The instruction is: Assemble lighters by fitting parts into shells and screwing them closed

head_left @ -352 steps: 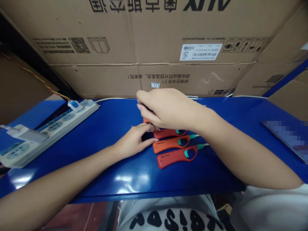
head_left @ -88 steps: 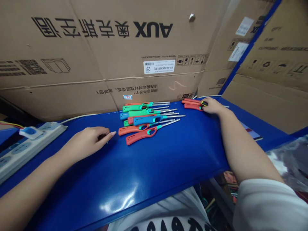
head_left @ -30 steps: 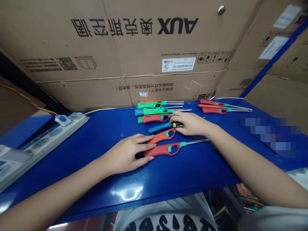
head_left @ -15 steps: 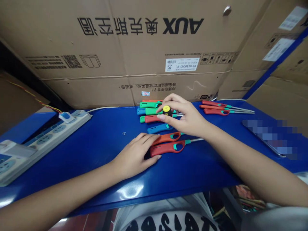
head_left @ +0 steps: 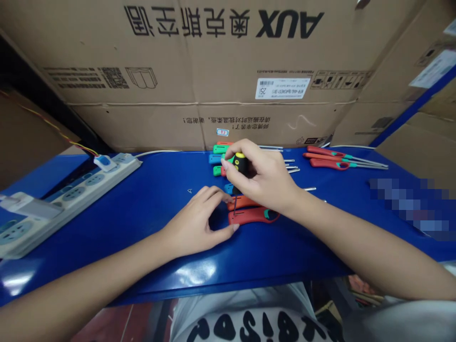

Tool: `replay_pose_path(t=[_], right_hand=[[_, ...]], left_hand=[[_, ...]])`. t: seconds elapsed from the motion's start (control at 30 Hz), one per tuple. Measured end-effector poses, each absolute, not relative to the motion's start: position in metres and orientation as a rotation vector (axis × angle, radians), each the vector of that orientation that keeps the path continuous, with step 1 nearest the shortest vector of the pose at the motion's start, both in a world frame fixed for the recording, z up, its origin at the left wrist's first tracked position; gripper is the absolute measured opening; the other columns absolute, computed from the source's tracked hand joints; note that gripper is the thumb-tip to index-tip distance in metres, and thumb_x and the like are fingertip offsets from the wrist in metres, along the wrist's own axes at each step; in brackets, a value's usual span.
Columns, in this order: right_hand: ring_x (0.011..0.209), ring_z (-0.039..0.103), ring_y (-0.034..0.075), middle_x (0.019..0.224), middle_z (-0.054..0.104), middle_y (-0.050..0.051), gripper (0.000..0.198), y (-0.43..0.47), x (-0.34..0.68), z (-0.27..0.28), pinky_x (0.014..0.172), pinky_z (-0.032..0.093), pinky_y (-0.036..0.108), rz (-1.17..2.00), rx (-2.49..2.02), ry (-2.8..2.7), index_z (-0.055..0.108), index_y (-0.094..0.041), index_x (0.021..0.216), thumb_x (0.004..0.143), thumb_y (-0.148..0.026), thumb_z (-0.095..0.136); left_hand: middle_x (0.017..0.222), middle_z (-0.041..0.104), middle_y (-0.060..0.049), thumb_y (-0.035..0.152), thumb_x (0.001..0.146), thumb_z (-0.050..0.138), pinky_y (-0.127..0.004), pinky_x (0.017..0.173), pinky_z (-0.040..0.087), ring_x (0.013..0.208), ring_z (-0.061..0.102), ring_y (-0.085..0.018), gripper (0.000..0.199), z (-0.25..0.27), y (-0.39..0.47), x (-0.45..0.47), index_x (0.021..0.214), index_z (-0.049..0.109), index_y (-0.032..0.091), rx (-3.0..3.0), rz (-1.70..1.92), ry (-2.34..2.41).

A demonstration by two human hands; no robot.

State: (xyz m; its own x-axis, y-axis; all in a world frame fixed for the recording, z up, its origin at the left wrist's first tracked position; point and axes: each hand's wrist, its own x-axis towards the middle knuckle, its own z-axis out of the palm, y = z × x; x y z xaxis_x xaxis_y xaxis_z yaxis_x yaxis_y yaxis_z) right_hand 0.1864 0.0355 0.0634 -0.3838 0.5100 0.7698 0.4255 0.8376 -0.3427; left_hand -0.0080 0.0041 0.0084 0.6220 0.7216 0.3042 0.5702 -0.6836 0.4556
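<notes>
My right hand (head_left: 261, 175) grips a black and yellow screwdriver (head_left: 240, 167), held upright with its thin shaft pointing down. The tip meets the handle end of a red long-necked lighter (head_left: 251, 216), near the slot in it. My left hand (head_left: 195, 221) lies to the left with fingers spread around that end, the thumb beside the red lighter and the fingertips by an orange lighter (head_left: 244, 203). Behind, partly hidden by my right hand, lie a blue lighter (head_left: 228, 189) and several green, blue, red and orange ones, such as a green lighter (head_left: 221, 149).
Three red and orange lighters (head_left: 327, 157) lie at the right. A white power strip (head_left: 71, 202) with plugs runs along the left of the blue table (head_left: 153, 266). A large cardboard box (head_left: 199, 61) stands behind. A small bent metal piece (head_left: 189, 191) lies left of the lighters.
My right hand has tilted the screwdriver and brought it down toward me, so its shaft now shows over the red lighter. My left hand stays beside that lighter. The view has shifted slightly.
</notes>
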Motion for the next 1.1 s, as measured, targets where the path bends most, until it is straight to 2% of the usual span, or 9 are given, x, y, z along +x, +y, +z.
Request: replay_pose_path(t=[0.23, 0.4, 0.57, 0.63, 0.73, 0.8, 0.9, 0.97, 1.1], right_hand=[[0.054, 0.046, 0.006, 0.069, 0.056, -0.006, 0.008, 0.036, 0.183, 0.057, 0.058, 0.039, 0.019, 0.125, -0.655, -2.054, 0.058, -0.017, 0.09, 0.094, -0.023, 0.059], [0.057, 0.049, 0.007, 0.075, 0.063, -0.003, 0.01, 0.033, 0.18, 0.057, 0.058, 0.038, 0.02, 0.012, -0.676, -2.118, 0.058, -0.017, 0.093, 0.097, -0.024, 0.053], [0.052, 0.053, 0.016, 0.057, 0.058, 0.004, 0.053, 0.013, 0.176, 0.08, 0.053, 0.028, 0.027, -0.389, -1.077, -2.294, 0.064, -0.014, 0.082, 0.099, -0.06, 0.043], [0.053, 0.055, 0.018, 0.053, 0.056, 0.006, 0.062, 0.007, 0.173, 0.091, 0.053, 0.026, 0.028, -0.462, -1.245, -2.299, 0.064, -0.013, 0.077, 0.097, -0.067, 0.041], [0.056, 0.058, 0.02, 0.06, 0.061, 0.008, 0.045, 0.001, 0.171, 0.102, 0.055, 0.027, 0.029, -0.422, -1.292, -2.434, 0.066, -0.012, 0.084, 0.102, -0.048, 0.045], [0.061, 0.06, 0.02, 0.071, 0.067, 0.008, 0.033, -0.001, 0.173, 0.105, 0.056, 0.03, 0.03, -0.302, -1.11, -2.629, 0.066, -0.013, 0.097, 0.103, -0.035, 0.043], [0.073, 0.062, 0.019, 0.092, 0.07, 0.01, 0.03, 0.0, 0.18, 0.106, 0.064, 0.038, 0.031, -0.148, -0.744, -2.788, 0.062, -0.011, 0.112, 0.1, -0.023, 0.038], [0.08, 0.062, 0.021, 0.097, 0.07, 0.013, 0.031, 0.002, 0.185, 0.106, 0.07, 0.041, 0.032, -0.165, -0.681, -2.76, 0.061, -0.008, 0.113, 0.098, -0.023, 0.038], [0.071, 0.059, 0.021, 0.076, 0.066, 0.009, 0.041, 0.01, 0.192, 0.104, 0.065, 0.037, 0.031, -0.246, -0.822, -2.695, 0.062, -0.01, 0.101, 0.104, -0.041, 0.035]], left_hand=[[0.11, 0.067, -0.008, 0.033, 0.089, 0.07, -0.044, 0.094, 0.055, 0.103, 0.063, -0.026, 0.024, -0.005, 0.003, -0.003, 0.109, 0.071, 0.019, 2.437, 0.67, 0.953], [0.112, 0.069, -0.01, 0.031, 0.089, 0.07, -0.044, 0.095, 0.056, 0.106, 0.065, -0.027, 0.023, -0.009, 0.005, -0.003, 0.108, 0.073, 0.018, 2.42, 0.695, 0.948], [0.116, 0.071, -0.008, 0.026, 0.086, 0.071, -0.044, 0.096, 0.056, 0.109, 0.067, -0.028, 0.026, -0.009, 0.004, -0.002, 0.112, 0.073, 0.02, 2.435, 0.711, 0.937], [0.116, 0.071, -0.009, 0.027, 0.086, 0.071, -0.045, 0.095, 0.057, 0.108, 0.067, -0.029, 0.024, -0.008, 0.004, -0.002, 0.109, 0.073, 0.02, 2.432, 0.695, 0.964], [0.111, 0.072, -0.009, 0.029, 0.086, 0.07, -0.044, 0.091, 0.058, 0.105, 0.068, -0.029, 0.022, -0.008, 0.003, -0.002, 0.106, 0.074, 0.019, 2.415, 0.702, 0.967], [0.109, 0.072, -0.009, 0.026, 0.086, 0.068, -0.043, 0.091, 0.058, 0.103, 0.068, -0.028, 0.023, -0.008, 0.003, -0.002, 0.107, 0.072, 0.019, 2.414, 0.734, 0.938], [0.11, 0.07, -0.01, 0.024, 0.085, 0.065, -0.044, 0.091, 0.058, 0.105, 0.067, -0.029, 0.023, -0.01, 0.003, -0.003, 0.106, 0.07, 0.018, 2.422, 0.762, 0.926], [0.111, 0.069, -0.011, 0.027, 0.087, 0.066, -0.044, 0.092, 0.057, 0.108, 0.066, -0.029, 0.02, -0.011, 0.004, -0.003, 0.104, 0.069, 0.018, 2.419, 0.744, 0.919], [0.111, 0.071, -0.009, 0.031, 0.089, 0.068, -0.043, 0.092, 0.058, 0.105, 0.068, -0.027, 0.024, -0.013, 0.007, -0.006, 0.11, 0.069, 0.02, 2.423, 0.697, 0.925]])
